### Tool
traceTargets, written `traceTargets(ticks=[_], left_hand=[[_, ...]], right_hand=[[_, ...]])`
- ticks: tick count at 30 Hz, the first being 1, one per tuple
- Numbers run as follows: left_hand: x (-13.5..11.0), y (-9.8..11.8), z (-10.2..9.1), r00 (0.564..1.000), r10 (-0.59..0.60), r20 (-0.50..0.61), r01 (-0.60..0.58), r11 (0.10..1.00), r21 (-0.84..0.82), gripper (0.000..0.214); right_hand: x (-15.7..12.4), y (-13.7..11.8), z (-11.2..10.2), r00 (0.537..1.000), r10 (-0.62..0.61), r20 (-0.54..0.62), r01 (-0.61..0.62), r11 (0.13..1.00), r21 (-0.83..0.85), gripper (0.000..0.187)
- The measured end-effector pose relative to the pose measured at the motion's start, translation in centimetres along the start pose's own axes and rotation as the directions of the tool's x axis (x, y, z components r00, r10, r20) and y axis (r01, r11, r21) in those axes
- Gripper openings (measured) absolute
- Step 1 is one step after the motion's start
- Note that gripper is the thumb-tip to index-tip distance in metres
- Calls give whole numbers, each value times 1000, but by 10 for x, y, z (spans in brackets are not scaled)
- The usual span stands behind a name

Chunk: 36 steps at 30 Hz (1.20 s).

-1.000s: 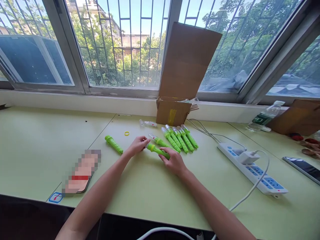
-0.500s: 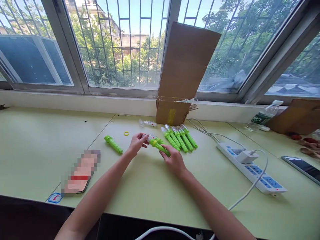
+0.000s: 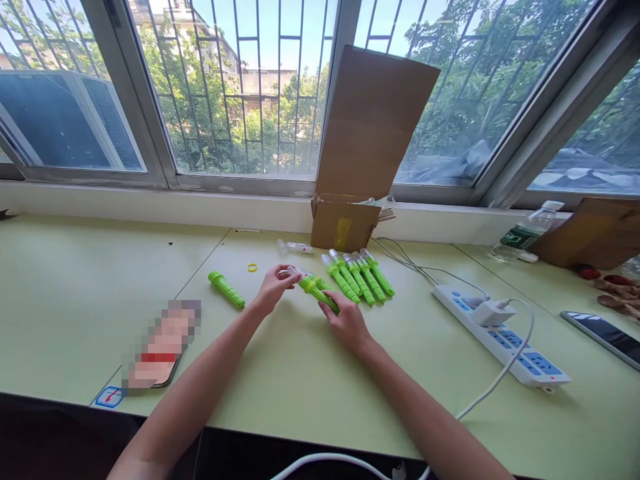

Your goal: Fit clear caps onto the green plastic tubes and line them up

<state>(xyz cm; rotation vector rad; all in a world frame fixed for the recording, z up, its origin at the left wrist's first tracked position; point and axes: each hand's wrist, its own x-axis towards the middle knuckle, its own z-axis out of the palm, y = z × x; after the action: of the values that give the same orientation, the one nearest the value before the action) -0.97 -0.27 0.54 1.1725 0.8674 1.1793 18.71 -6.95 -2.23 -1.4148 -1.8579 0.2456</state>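
Observation:
My left hand [image 3: 274, 288] pinches the clear cap end of a ridged green stick [image 3: 314, 291]. My right hand [image 3: 347, 321] is wrapped round the stick's lower green part, so it slants between both hands just above the table. Partly hidden behind it lies another green stick [image 3: 321, 284]. Left of my left hand is a green handle [image 3: 227, 289] without a clear cap. A small yellow ring [image 3: 253, 267] rests farther back, and loose clear caps [image 3: 299, 248] lie beyond my hands. Several capped green sticks [image 3: 357, 277] lie side by side to the right.
An open cardboard box [image 3: 345, 223] stands against the window sill. On the right are a white power strip [image 3: 500, 337] with cables, a water bottle [image 3: 525, 233] and a dark phone [image 3: 603, 337]. Another phone [image 3: 163, 350], blurred out, lies at the left near the table edge.
Almost nothing differs. My left fingers have shifted slightly on the clear cap, and both hands stay on the same green stick.

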Motion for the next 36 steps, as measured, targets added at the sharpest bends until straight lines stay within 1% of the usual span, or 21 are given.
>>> traceTargets(ticks=[5,9,12,15,17,19,21,22,23,24,26,28,30,31,33,36], left_hand=[[-1,2,4,999,24,44,-23,999,-30,50],[-7,7,13,996,48,73,-47,999,-23,52],[-14,12,22,989,81,125,-83,996,12,50],[-15,18,27,980,122,154,-129,991,33,45],[-8,20,25,980,145,137,-152,988,37,45],[4,18,18,985,157,76,-162,984,79,47],[21,13,8,986,162,-31,-150,958,243,44],[31,9,2,984,164,-70,-129,924,359,41],[40,5,-4,980,175,-93,-109,869,482,36],[48,1,-9,975,191,-114,-84,791,605,33],[63,-7,-18,961,228,-158,-8,594,805,31],[75,-12,-23,958,234,-168,60,409,911,37],[83,-15,-23,965,202,-166,106,275,955,45],[87,-16,-23,971,179,-161,118,227,967,49],[93,-17,-20,981,132,-145,123,159,980,55],[98,-19,-16,990,76,-120,111,118,987,59]], right_hand=[[0,-1,0,1000,17,15,-17,1000,23,41],[1,-7,-2,999,29,26,-30,997,67,41],[1,-12,-5,998,41,43,-45,995,87,34],[1,-17,-7,998,56,25,-58,993,101,27],[0,-19,-8,999,54,3,-54,990,128,24],[-1,-20,-9,998,58,-6,-57,989,137,22],[-1,-20,-9,998,59,-16,-57,989,138,21],[-1,-20,-9,998,57,-22,-53,989,137,21],[-1,-20,-9,998,54,-26,-50,989,136,21],[-1,-21,-8,998,50,-29,-45,990,135,20],[-1,-21,-8,999,44,-30,-39,990,132,20],[-1,-22,-8,999,40,-30,-36,991,128,20],[-1,-22,-9,999,32,-33,-28,992,123,20],[-2,-23,-9,999,27,-37,-22,992,120,20],[-2,-23,-9,999,18,-46,-12,993,116,20],[-2,-23,-10,998,16,-54,-10,994,112,20]])
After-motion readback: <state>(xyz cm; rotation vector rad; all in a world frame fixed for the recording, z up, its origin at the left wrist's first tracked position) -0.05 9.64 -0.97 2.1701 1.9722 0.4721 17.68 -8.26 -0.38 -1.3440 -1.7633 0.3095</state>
